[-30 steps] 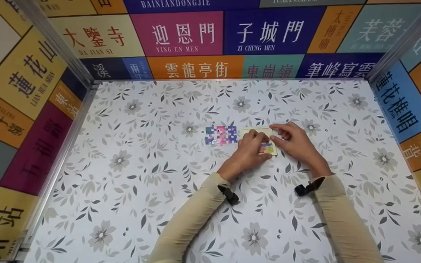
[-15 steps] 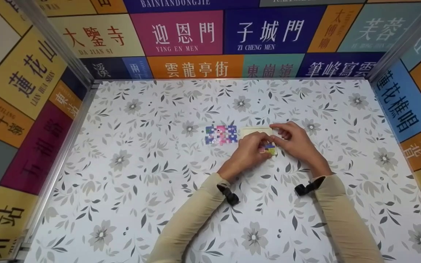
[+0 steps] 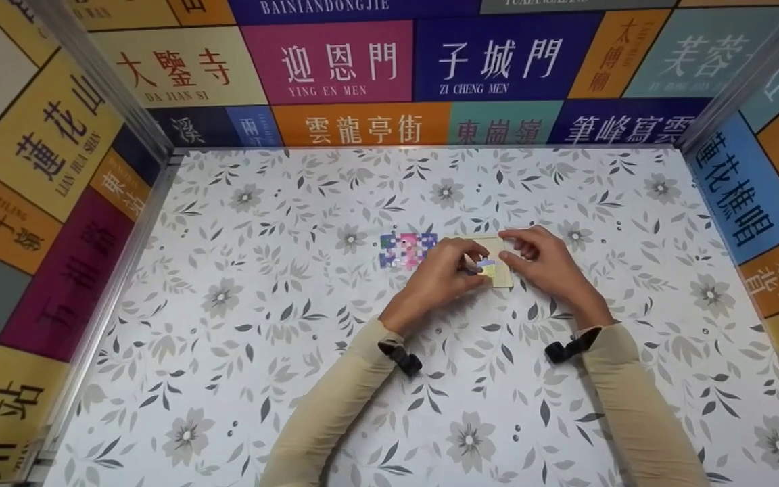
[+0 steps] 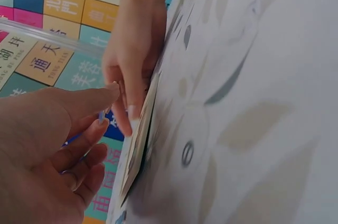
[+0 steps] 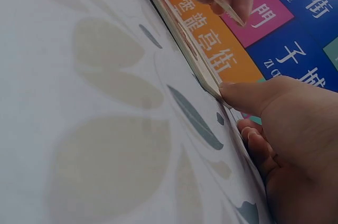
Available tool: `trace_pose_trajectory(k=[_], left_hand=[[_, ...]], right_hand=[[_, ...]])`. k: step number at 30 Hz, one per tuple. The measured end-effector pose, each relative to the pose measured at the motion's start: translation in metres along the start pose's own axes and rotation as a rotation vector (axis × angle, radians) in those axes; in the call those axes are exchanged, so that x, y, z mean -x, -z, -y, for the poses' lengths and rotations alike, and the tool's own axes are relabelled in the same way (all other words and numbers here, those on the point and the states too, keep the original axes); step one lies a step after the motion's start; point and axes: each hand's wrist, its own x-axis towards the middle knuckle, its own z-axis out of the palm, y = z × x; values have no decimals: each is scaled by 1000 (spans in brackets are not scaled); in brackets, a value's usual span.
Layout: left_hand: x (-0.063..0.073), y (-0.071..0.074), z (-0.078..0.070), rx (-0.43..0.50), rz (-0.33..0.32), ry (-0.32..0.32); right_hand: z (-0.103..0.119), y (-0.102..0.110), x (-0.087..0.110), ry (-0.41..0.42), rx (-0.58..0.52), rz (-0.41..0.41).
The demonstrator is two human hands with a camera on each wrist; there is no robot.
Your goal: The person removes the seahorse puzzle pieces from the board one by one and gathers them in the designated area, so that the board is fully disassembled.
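Observation:
My left hand (image 3: 433,274) pinches a small, thin jigsaw piece (image 5: 232,12) between thumb and finger, tilted above a cream puzzle tray (image 3: 503,279). The tray lies flat on the table, and a blue and yellow patch (image 3: 488,269) of puzzle shows inside it near the fingertips. At the tray's right side, my right hand (image 3: 545,260) holds the edge, thumb and index finger near the far corner. In the right wrist view that thumb presses on the tray's rim (image 5: 207,81). The left hand covers much of the tray in the head view.
Left of the tray lies a joined block of purple and pink jigsaw pieces (image 3: 404,250), its right end close to my left hand. Panels with large lettering (image 3: 345,64) wall the table's back and sides. A floral-patterned sheet (image 3: 241,379) covers the tabletop.
My left hand has shifted left and lifted, now with a piece pinched in its fingers, baring more of the tray's lower right corner. The right hand stays in place.

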Motion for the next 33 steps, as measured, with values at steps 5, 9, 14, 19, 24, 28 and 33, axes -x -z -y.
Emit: trace_pose_trajectory(k=[5, 9, 14, 19, 24, 28, 33], left_hand=[[10, 17, 10, -73, -43, 22], [19, 28, 18, -104, -73, 20], [29, 40, 25, -156, -91, 8], [38, 45, 31, -193, -96, 15], [42, 47, 35, -219, -62, 53], [43, 49, 37, -219, -33, 86], [44, 51, 40, -192, -14, 101]], right_hand=[[0, -1, 0, -17, -8, 2], [-1, -1, 0, -5, -4, 1], [-1, -1, 0, 9, 2, -2], [0, -1, 0, 2, 2, 2], [0, 0, 0, -5, -6, 2], [0, 0, 1, -11, -7, 1], [1, -1, 0, -17, 3, 4]])
